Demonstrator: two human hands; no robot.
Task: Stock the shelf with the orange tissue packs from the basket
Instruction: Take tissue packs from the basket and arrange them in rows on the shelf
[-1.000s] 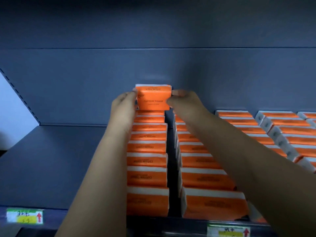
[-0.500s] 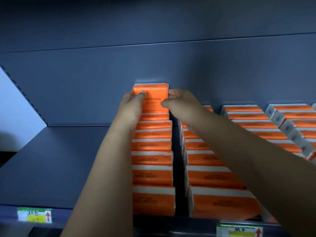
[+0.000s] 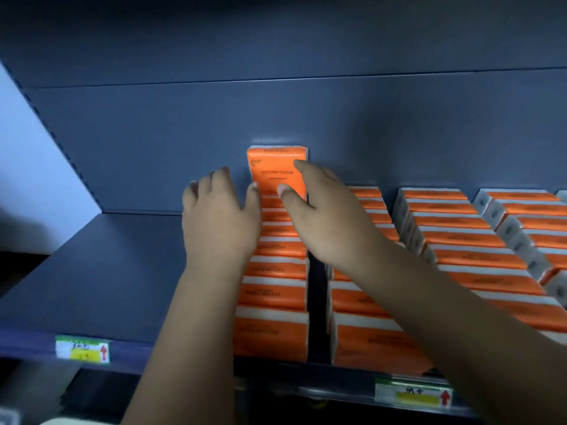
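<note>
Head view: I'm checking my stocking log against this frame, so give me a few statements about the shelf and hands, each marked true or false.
1. One tissue pack stands upright at the back of the left row. True.
2. The left hand is gripping that pack. False: its fingers are spread open beside it.
3. The right hand has fingers resting on the pack's front. True.
4. The shelf left of the rows is full of packs. False: it is bare.
5. A price tag hangs on the shelf edge. True.

Two price labels (image 3: 82, 348) (image 3: 413, 394) with red arrows on the front rail, their writing seemingly handwritten but blurred.
</note>
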